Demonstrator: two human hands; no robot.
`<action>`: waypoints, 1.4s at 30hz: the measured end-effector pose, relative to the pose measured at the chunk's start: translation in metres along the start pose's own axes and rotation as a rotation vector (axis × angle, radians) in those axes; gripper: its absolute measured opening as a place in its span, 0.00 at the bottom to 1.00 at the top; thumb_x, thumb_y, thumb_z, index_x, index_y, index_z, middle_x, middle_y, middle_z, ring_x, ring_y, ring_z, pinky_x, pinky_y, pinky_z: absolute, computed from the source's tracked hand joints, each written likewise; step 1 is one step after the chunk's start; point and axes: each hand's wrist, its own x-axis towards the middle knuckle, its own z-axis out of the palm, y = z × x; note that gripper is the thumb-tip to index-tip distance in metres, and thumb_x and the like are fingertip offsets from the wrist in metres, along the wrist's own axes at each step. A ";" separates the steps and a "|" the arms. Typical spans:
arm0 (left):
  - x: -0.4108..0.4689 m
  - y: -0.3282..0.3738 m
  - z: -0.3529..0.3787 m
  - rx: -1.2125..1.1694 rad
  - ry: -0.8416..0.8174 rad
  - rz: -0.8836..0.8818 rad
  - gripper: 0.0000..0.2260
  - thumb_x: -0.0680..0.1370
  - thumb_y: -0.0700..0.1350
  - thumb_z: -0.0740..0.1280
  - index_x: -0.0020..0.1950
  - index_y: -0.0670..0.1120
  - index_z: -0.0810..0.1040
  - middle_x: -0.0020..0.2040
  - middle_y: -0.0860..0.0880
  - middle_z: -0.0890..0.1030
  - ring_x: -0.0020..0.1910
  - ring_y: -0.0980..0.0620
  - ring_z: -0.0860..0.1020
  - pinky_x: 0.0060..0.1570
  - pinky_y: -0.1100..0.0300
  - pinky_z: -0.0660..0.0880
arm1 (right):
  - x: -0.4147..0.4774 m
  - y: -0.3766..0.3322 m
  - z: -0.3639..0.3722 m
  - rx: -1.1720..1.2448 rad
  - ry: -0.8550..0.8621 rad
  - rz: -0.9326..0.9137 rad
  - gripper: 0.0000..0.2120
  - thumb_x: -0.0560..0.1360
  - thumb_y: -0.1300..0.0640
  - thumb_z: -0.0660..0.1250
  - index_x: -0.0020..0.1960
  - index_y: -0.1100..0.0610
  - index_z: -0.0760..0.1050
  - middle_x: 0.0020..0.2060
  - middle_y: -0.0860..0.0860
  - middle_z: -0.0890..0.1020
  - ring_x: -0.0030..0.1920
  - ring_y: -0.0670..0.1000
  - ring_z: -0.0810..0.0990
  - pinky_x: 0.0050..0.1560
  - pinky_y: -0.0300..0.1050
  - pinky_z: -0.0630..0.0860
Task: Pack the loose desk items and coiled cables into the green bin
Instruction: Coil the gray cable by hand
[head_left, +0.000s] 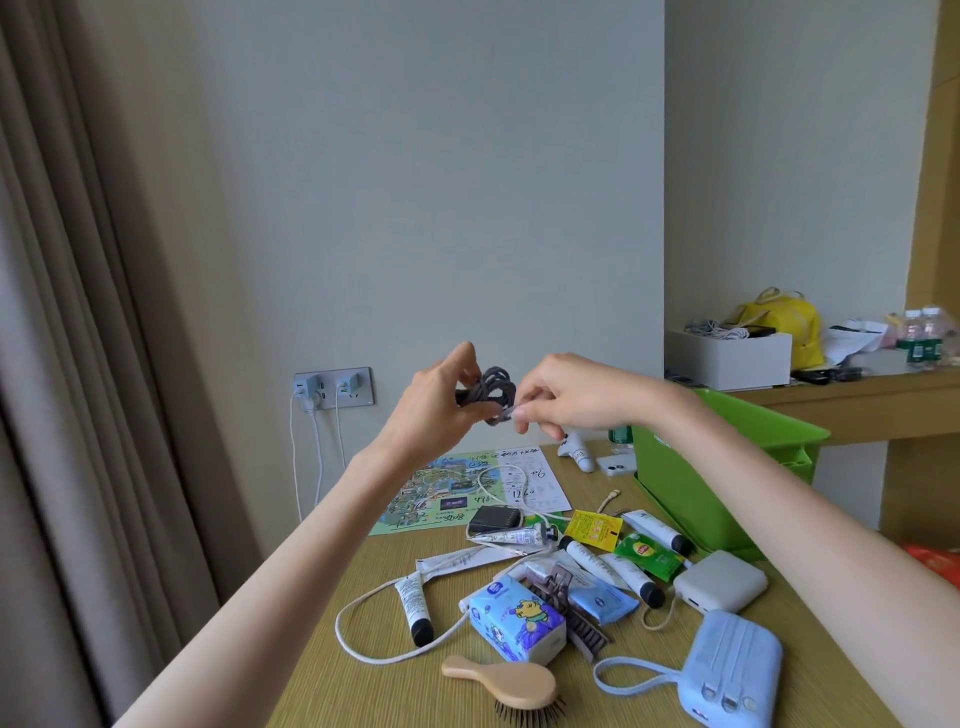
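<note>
Dark braided cable (487, 391) in tight loops: body in left hand (441, 408) grip, tip in right hand (563, 395) pinch.

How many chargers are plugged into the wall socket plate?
2. The left charger sits on the left half of the socket plate, the right charger on its right half. None seems hidden.

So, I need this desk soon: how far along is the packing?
Nothing shows as packed; the green bin hides its inside. In hand: left hand and right hand hold a coiled dark cable. Left on the desk: tissue pack, hairbrush, blue power bank, white cable.
</note>
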 end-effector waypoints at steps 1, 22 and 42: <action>-0.001 0.002 0.001 -0.050 -0.048 0.020 0.15 0.73 0.45 0.73 0.46 0.47 0.66 0.45 0.47 0.81 0.31 0.52 0.77 0.33 0.60 0.70 | 0.000 0.000 -0.008 -0.007 0.016 -0.010 0.11 0.79 0.53 0.64 0.45 0.55 0.82 0.23 0.44 0.77 0.26 0.40 0.70 0.34 0.40 0.67; -0.006 0.045 -0.005 -0.721 -0.251 -0.090 0.10 0.74 0.47 0.71 0.45 0.44 0.72 0.36 0.49 0.81 0.29 0.54 0.74 0.30 0.61 0.67 | 0.013 0.054 0.007 0.882 0.294 0.041 0.07 0.76 0.53 0.69 0.44 0.56 0.82 0.37 0.57 0.78 0.36 0.51 0.72 0.34 0.40 0.67; 0.004 0.002 0.016 -0.465 0.191 -0.210 0.14 0.80 0.49 0.64 0.58 0.40 0.77 0.38 0.52 0.78 0.34 0.63 0.73 0.36 0.70 0.68 | -0.005 0.039 0.032 0.954 0.549 -0.053 0.06 0.75 0.67 0.69 0.51 0.67 0.77 0.39 0.61 0.85 0.36 0.55 0.85 0.36 0.42 0.80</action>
